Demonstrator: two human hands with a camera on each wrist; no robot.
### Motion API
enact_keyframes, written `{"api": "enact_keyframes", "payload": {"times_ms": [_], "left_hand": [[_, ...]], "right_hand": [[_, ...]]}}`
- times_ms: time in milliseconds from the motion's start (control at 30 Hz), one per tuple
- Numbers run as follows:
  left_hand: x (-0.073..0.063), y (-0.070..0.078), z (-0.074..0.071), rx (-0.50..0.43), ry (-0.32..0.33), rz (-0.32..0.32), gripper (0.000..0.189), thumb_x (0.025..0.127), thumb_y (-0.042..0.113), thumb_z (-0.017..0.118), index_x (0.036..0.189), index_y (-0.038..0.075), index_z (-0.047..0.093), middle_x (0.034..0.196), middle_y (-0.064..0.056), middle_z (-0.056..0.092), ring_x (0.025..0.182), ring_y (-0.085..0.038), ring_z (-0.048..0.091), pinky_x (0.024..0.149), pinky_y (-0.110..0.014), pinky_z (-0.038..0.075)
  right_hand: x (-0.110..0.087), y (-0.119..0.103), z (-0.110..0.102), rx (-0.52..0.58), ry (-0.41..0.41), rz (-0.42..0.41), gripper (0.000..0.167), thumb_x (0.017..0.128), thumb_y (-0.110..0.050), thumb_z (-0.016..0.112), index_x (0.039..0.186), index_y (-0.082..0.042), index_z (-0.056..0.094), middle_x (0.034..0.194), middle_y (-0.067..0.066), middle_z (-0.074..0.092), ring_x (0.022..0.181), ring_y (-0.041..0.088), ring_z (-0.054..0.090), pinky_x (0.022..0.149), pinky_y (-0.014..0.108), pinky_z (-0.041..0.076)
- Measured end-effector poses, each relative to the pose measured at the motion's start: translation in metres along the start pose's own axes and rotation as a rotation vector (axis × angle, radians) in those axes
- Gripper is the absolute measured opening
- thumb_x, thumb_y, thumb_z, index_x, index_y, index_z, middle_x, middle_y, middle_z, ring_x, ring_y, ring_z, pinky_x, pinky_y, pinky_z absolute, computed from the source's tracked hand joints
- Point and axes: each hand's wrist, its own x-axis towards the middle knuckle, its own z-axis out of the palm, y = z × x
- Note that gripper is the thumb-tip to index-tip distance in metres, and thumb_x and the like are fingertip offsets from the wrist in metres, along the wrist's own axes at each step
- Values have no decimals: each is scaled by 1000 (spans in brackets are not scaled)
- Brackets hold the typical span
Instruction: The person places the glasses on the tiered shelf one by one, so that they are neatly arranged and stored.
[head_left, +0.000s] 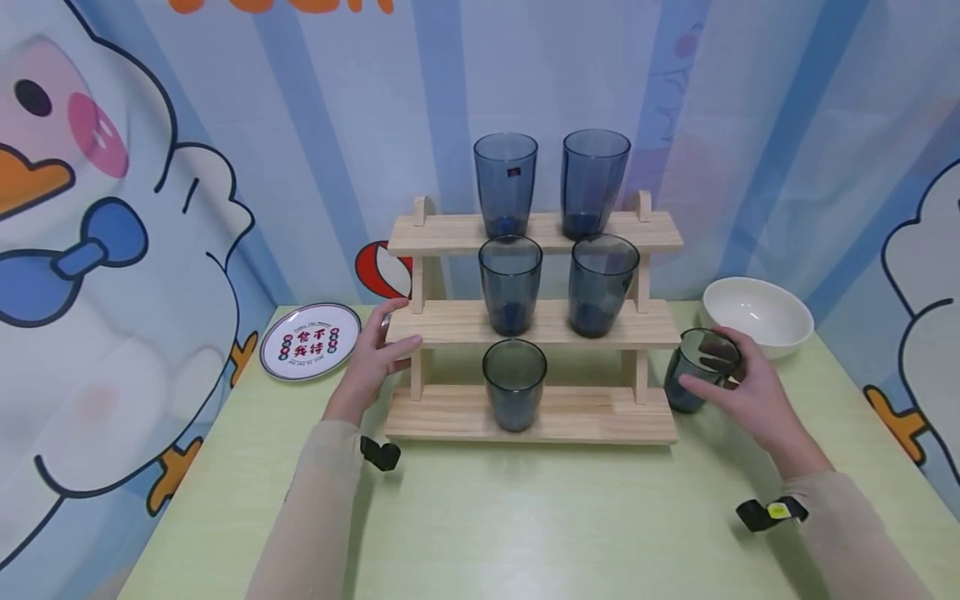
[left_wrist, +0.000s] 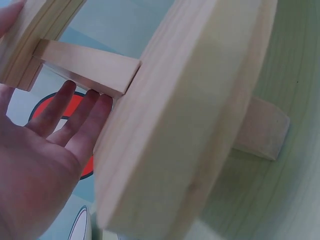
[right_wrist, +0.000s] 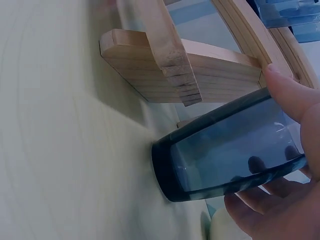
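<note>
A three-tier wooden display rack (head_left: 592, 425) stands on the table with blue-grey glass tumblers on it. Two tumblers are on the top tier, two on the middle tier, and a single tumbler (head_left: 514, 387) on the bottom. My left hand (head_left: 372, 354) grips the left end of the middle tier, thumb at the front edge; in the left wrist view its other fingers extend beside the upright (left_wrist: 87, 65). To the right of the rack, my right hand (head_left: 757, 400) holds another glass tumbler (right_wrist: 225, 150) between thumb and fingers, its base close over the tabletop.
A white bowl (head_left: 757, 312) sits at the back right, just behind the right hand. On the back left lies a white plate (head_left: 309, 342) with red lettering. A printed cartoon curtain (head_left: 337, 125) hangs behind the pale green table (head_left: 540, 525).
</note>
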Motion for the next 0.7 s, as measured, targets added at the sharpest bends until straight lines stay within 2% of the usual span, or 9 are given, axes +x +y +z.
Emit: {"api": "enact_keyframes", "payload": {"times_ms": [267,567,700], "left_hand": [[1,-3,1,-5,2,-3,67,101,21,70,158,26,36,160,-15,40,131,-39,52,107,-65,46],[1,-5,4,12,33,-16,68,100,24,70,159,28,36,160,-15,40,133,-38,51,109,-66,45],[1,-6,4,18,46,-17,65,100,24,70,157,31,38,161,-14,40,134,-39,50,109,-66,45]], "right_hand": [[0,2,2,70,29,-3,83,95,-11,80,162,-7,31,142,17,54,118,3,56,90,7,44],[-8,-1,-1,81,60,3,80,92,-13,83,159,-15,41,135,9,60,115,4,59,87,10,49],[-13,0,-4,64,69,33,81,91,-16,84,160,-15,41,135,9,61,114,7,59,85,11,49]]}}
